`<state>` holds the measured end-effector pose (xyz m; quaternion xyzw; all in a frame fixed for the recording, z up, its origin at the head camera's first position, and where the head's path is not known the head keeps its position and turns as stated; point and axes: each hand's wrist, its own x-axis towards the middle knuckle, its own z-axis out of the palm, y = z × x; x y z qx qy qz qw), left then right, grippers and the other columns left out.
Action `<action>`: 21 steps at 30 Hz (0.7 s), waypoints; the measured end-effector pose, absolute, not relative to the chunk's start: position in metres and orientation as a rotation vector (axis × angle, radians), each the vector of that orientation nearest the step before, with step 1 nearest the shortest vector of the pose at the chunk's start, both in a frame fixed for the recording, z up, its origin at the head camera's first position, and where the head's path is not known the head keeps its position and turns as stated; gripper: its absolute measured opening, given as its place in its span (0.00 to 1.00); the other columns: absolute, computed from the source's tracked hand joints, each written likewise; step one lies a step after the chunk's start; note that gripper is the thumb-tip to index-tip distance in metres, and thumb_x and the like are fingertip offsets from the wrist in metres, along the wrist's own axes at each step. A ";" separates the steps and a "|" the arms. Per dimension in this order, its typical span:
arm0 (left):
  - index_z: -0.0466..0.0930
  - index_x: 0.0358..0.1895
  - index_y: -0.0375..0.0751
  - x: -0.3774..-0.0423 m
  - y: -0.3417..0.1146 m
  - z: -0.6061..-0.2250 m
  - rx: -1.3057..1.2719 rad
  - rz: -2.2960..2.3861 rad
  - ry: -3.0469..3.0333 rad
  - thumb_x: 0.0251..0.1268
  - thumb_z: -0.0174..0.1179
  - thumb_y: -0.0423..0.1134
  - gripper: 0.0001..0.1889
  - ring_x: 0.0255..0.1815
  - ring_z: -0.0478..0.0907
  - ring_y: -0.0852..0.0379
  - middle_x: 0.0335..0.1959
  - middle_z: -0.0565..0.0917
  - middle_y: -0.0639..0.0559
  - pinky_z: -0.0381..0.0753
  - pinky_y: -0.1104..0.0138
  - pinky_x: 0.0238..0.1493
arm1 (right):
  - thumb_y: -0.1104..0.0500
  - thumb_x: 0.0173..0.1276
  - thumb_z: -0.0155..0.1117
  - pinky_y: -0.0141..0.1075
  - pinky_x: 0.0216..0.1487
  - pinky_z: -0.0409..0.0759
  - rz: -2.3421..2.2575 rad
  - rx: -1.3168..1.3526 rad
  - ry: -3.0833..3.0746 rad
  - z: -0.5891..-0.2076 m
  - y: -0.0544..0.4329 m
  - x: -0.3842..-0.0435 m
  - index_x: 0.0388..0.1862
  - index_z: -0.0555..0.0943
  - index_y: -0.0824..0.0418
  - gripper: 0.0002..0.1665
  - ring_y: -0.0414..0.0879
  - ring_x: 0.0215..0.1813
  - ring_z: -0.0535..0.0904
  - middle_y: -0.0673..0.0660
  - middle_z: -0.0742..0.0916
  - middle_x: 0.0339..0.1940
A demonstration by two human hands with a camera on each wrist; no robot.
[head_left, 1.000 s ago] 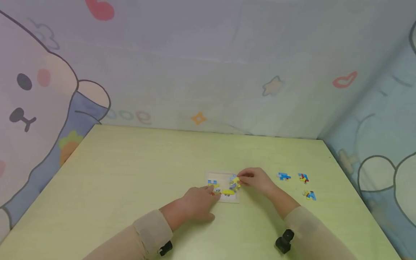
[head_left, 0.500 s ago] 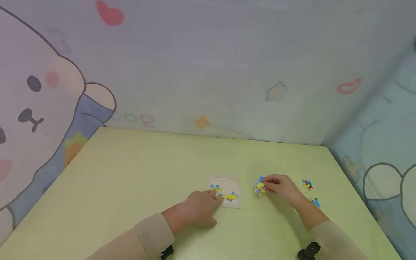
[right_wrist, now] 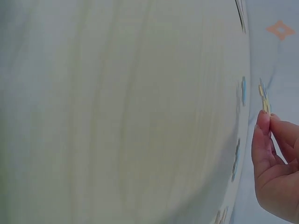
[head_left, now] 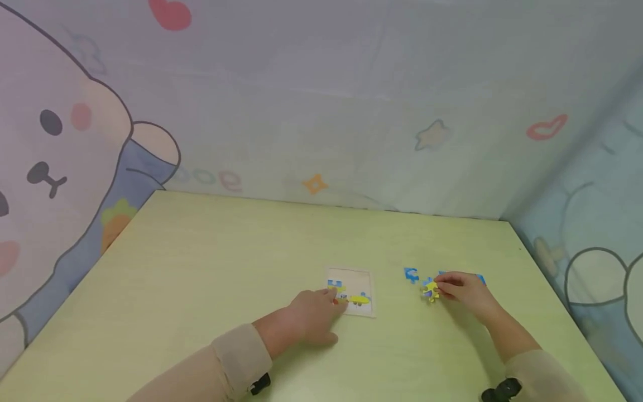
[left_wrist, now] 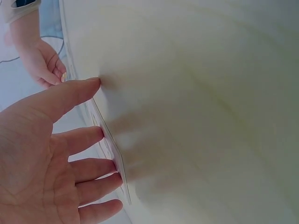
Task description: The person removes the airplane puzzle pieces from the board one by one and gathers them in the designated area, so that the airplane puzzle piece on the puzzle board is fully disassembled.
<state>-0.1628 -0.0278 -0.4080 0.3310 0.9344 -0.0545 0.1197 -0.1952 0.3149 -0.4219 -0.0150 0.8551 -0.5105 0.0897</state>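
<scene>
My left hand [head_left: 311, 317] lies at the lower left of a small square puzzle tray [head_left: 373, 293], fingers extended onto its pieces. In the left wrist view, the fingertips [left_wrist: 107, 168] are right at the tray's edge, the thumb apart from them. A yellow-and-blue jigsaw piece [head_left: 430, 291] is pinched between the thumb and fingers of my right hand [head_left: 469, 296], to the right of the tray. The right wrist view shows this jigsaw piece [right_wrist: 264, 97] edge-on above the fingertips. Fitted pieces [head_left: 359, 300] with a yellow shape fill the tray's lower part.
A loose blue piece [head_left: 411, 274] lies on the table [head_left: 241, 245], between the tray and my right hand. More blue pieces [head_left: 481, 278] show partly behind that hand. A patterned cloth wall [head_left: 351, 139] rises at the table's back edge.
My right hand has moved right, away from the tray, with the yellow-and-blue jigsaw piece still pinched. A loose blue piece now shows to its left. My left hand stays on the tray.
</scene>
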 end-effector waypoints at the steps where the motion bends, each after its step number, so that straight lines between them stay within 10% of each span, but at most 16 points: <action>1: 0.65 0.68 0.54 -0.163 -0.028 -0.408 0.968 -0.163 2.728 0.56 0.57 0.57 0.34 0.68 0.61 0.52 0.68 0.64 0.47 0.71 0.59 0.55 | 0.67 0.69 0.55 0.33 0.43 0.79 -1.514 -0.041 2.556 -0.422 0.318 -0.194 0.50 0.74 0.80 0.17 0.35 0.38 0.81 0.62 0.83 0.44; 21: 0.65 0.68 0.54 -0.162 -0.028 -0.406 0.976 -0.178 2.722 0.56 0.58 0.57 0.34 0.68 0.62 0.52 0.68 0.64 0.47 0.71 0.59 0.54 | 0.69 0.66 0.57 0.30 0.37 0.80 -1.331 0.072 2.687 -0.429 0.346 -0.190 0.46 0.76 0.80 0.14 0.36 0.34 0.80 0.67 0.82 0.44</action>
